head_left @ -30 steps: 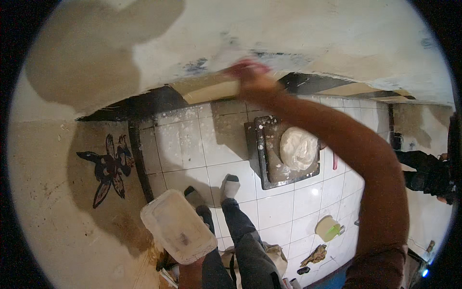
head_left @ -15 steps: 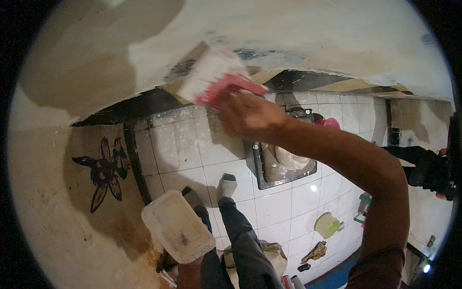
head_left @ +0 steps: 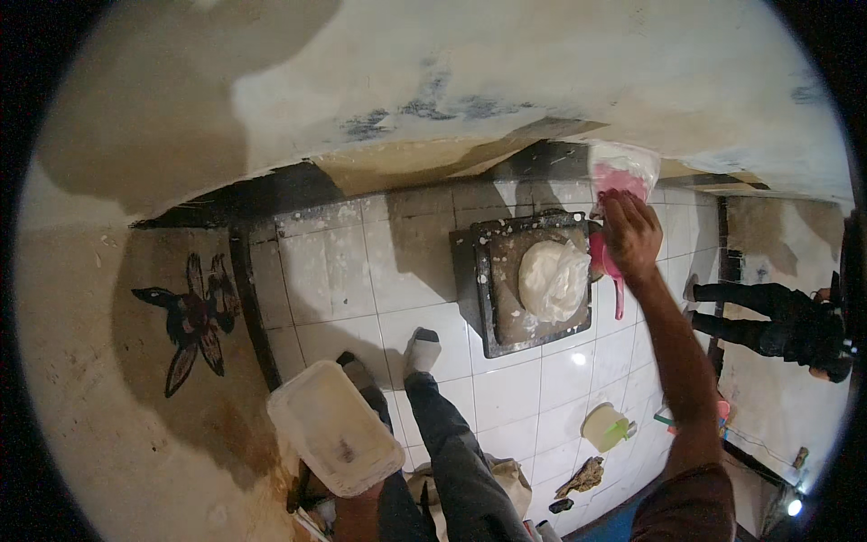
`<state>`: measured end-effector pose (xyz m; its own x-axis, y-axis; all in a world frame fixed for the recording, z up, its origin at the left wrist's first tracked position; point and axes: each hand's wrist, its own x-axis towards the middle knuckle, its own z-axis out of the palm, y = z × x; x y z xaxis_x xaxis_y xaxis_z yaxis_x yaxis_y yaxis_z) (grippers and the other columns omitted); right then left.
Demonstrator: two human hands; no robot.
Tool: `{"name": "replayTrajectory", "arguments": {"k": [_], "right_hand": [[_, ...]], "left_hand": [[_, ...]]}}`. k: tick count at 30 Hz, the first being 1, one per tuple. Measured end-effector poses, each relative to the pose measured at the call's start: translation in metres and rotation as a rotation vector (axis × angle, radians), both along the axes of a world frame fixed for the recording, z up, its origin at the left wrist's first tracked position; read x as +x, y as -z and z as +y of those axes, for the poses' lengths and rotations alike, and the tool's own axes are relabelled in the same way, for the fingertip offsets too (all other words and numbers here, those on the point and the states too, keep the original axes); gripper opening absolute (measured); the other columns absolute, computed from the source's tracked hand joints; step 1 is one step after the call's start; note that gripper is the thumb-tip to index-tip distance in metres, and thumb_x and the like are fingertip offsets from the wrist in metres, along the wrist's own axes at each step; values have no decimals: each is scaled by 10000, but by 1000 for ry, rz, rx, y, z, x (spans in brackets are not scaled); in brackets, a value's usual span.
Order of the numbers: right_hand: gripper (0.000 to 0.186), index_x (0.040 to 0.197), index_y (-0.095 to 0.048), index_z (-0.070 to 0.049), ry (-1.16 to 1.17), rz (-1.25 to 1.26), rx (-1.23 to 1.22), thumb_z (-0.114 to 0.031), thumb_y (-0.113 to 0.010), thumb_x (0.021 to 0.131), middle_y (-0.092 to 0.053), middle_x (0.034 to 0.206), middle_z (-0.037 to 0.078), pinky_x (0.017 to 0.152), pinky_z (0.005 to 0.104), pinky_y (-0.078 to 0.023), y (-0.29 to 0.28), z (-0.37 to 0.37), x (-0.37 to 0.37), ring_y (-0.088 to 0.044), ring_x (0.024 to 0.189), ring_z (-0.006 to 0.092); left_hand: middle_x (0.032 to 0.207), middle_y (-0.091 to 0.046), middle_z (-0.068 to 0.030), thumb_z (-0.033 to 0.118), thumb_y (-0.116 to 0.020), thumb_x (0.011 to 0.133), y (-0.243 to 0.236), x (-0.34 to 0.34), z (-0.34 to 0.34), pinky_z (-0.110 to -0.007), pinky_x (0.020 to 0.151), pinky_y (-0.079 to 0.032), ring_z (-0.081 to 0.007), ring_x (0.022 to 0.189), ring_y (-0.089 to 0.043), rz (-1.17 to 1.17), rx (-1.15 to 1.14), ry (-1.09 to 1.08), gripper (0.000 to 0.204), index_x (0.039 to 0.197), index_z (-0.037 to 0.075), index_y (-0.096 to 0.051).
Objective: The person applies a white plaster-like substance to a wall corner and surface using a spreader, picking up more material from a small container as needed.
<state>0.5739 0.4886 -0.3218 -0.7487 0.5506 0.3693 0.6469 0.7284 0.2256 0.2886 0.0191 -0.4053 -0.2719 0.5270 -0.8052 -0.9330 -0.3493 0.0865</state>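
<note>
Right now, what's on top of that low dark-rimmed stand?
A whitish plastic-looking bundle sits on the pale-specked stand. Its top shows around the bundle; whatever's underneath is covered.

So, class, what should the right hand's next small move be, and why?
Probably shift the scraper left toward the dark patches: they stand out on the pale wall, and the right hand holds the scraper right of them.

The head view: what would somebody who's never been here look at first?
Probably the puffy white, bag-like lump on the dark-rimmed square stand, near the middle. Next might be the pink-and-white tool in the right hand, up and to the right of that lump. The dark flower shape on the left wall stands out too.
</note>
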Motion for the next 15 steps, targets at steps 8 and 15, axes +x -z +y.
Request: {"name": "replayTrajectory", "arguments": {"k": [8,15], "right_hand": [[114,776,-582,-28,329,830,142,-93,-667,736,-570,658,104,535,359,-425,36,26,-116,-535,556,207],[100,780,-593,-46,-57,800,-433,-66,-636,692,-594,782,158,650,405,-484,111,-53,-217,-595,745,328]], "left_hand": [[1419,-342,-177,668,-492,797,-11,-5,22,-657,965,-320,-440,1228,-397,-27,95,112,862,1429,132,-255],[1446,-321,-133,636,-486,821,-19,2,40,-622,1037,-255,-384,1271,-367,216,335,353,794,1433,179,-265]]}}
